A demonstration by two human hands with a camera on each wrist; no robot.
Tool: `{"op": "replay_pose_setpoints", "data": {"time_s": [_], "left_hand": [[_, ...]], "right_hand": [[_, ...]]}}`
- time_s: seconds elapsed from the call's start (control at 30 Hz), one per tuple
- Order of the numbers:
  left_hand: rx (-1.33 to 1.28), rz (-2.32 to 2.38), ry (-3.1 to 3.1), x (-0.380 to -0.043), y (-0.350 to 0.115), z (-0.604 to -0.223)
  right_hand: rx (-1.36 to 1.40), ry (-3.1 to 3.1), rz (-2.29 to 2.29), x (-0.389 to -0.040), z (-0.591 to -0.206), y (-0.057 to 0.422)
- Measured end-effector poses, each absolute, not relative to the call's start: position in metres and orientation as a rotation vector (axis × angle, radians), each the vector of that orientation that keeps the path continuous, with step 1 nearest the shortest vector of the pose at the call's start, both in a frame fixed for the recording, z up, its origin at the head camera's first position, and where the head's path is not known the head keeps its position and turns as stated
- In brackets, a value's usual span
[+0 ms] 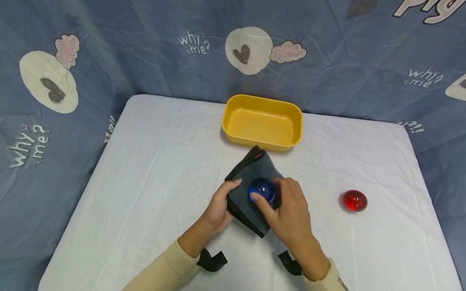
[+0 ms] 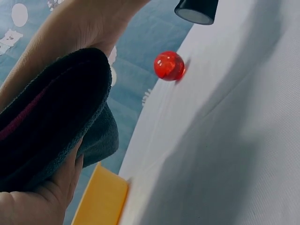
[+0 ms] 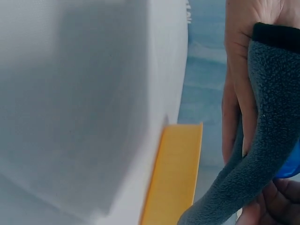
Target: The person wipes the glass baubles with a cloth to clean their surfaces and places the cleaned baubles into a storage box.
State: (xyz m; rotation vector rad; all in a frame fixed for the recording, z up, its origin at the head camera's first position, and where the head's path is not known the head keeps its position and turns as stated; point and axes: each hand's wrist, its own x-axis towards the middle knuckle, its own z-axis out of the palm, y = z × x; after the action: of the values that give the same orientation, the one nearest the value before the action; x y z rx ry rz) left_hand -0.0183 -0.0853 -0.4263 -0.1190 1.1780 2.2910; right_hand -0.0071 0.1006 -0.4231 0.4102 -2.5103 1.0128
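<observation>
My left hand (image 1: pixel 219 207) grips the folded cloth (image 1: pixel 241 198); my right hand (image 1: pixel 292 214) pinches the blue ball (image 1: pixel 262 188) against it. A loose pinch could drop the ball.

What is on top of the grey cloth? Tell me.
A blue ball, pinched by the right hand; the left hand rests its thumb there too. The grey cloth is hidden where the ball and right hand cover it.
</observation>
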Motion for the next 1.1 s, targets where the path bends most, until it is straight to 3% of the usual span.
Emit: {"op": "replay_pose_setpoints", "data": {"time_s": [0.77, 1.1], "left_hand": [[-0.095, 2.335, 1.162, -0.021, -0.087, -0.427], [-0.099, 2.323, 1.166, -0.020, -0.090, -0.428]], "right_hand": [[0.820, -2.619, 0.805, 0.002, -0.413, 0.112], [0.791, -2.607, 0.838, 0.000, -0.412, 0.111]]}}
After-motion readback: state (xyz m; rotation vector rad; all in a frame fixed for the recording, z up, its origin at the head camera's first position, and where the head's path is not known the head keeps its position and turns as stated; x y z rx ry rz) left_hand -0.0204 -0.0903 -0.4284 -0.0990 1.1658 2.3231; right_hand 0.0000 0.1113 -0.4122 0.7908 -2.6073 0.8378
